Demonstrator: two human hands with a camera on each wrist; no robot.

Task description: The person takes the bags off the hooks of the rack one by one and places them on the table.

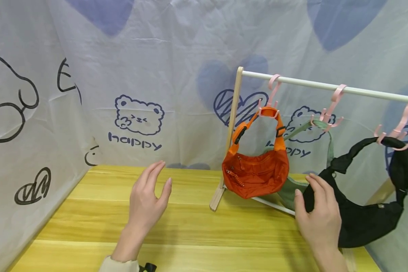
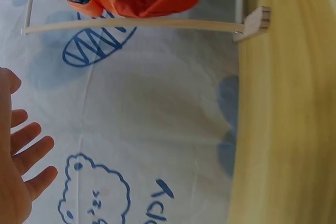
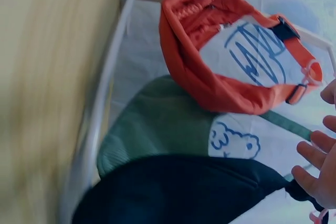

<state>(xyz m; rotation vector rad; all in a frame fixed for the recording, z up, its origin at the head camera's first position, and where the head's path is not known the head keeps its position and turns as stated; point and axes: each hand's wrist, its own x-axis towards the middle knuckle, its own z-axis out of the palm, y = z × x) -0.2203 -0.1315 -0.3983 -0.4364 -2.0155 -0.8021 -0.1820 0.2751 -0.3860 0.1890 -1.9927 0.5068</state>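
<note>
My left hand (image 1: 146,198) is held above the wooden table with its fingers extended and nothing in its grasp. My right hand (image 1: 321,217) hovers in front of the hanging bags, also holding nothing; whether it touches the black bag behind it is hard to tell. An orange bag (image 1: 256,172) hangs by its strap from a pink hook (image 1: 273,90) on the rack. Behind it is a green bag (image 3: 157,124), partly hidden, on a second pink hook (image 1: 334,100). A black bag (image 1: 367,223) with a knotted strap hangs from another pink hook (image 1: 401,122), nearest my right hand.
The rack has a white top rail (image 1: 309,84), a wooden post (image 1: 235,109) with a wooden foot (image 1: 217,197), and a lower white bar. It stands on the yellow wood-grain table (image 1: 105,211). A white cloth (image 1: 180,68) with blue drawings hangs behind and along the left.
</note>
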